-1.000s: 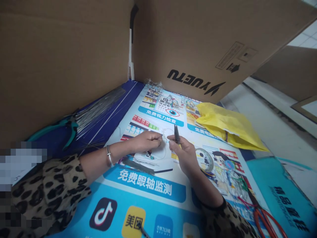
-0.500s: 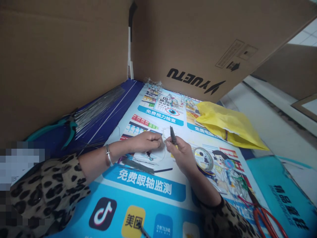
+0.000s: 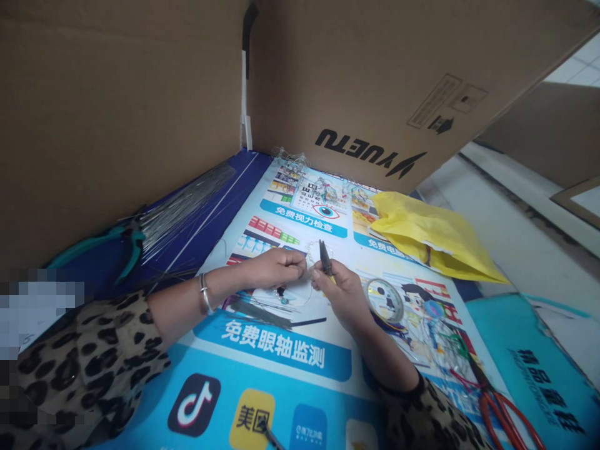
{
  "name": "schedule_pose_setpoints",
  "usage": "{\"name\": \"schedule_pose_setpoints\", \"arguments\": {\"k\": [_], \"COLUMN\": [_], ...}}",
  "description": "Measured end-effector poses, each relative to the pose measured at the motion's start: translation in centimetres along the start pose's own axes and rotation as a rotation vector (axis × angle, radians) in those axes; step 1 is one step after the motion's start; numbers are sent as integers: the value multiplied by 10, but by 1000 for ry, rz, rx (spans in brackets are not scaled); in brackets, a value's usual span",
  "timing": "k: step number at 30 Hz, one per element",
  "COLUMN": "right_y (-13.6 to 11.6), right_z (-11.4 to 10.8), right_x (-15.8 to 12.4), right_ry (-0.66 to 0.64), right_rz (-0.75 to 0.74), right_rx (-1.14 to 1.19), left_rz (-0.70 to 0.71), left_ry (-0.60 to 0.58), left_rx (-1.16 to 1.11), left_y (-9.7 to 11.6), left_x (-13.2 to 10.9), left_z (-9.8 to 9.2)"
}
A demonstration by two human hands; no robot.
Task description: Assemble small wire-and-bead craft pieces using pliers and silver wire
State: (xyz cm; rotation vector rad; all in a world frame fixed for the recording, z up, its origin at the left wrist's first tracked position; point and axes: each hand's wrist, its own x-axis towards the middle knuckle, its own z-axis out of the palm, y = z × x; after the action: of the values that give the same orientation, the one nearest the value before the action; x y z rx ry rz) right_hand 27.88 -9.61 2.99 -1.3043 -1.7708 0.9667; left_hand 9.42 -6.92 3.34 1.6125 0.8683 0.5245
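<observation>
My left hand (image 3: 279, 267) is closed in a pinch on a thin wire (image 3: 311, 247), which loops up between my hands and carries small clear beads. My right hand (image 3: 344, 290) is wrapped round a pair of pliers (image 3: 325, 256) with dark narrow jaws pointing up and a bit of yellow handle showing. Its thumb and fingertips meet close to my left fingertips, near the wire. Below my left hand hangs or lies a small dark and turquoise bead charm (image 3: 282, 296). A bundle of short dark wires (image 3: 262, 311) lies on the printed poster just under it.
Teal-handled pliers (image 3: 134, 253) and a fan of straight wires (image 3: 182, 206) lie at left. A tape roll (image 3: 385, 300), a yellow bag (image 3: 435, 237), tangled coloured wire (image 3: 440, 337) and red-handled scissors (image 3: 501, 412) are at right. Cardboard walls (image 3: 328, 75) stand behind.
Almost nothing differs. The pliers' tip and my right hand have shifted very slightly, and the bead charm below my left hand has moved a little.
</observation>
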Motion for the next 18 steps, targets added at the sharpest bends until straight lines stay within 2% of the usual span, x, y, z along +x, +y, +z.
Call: {"name": "schedule_pose_setpoints", "arguments": {"k": [12, 18], "right_y": [-2, 0], "right_z": [4, 5], "right_x": [-2, -2], "right_ry": [68, 99], "right_rz": [-34, -32], "right_rx": [1, -22], "left_rz": [-53, -37], "left_ry": [-53, -48], "left_rx": [-51, -88], "left_y": [3, 0], "left_x": [0, 1], "left_z": [-1, 1]}}
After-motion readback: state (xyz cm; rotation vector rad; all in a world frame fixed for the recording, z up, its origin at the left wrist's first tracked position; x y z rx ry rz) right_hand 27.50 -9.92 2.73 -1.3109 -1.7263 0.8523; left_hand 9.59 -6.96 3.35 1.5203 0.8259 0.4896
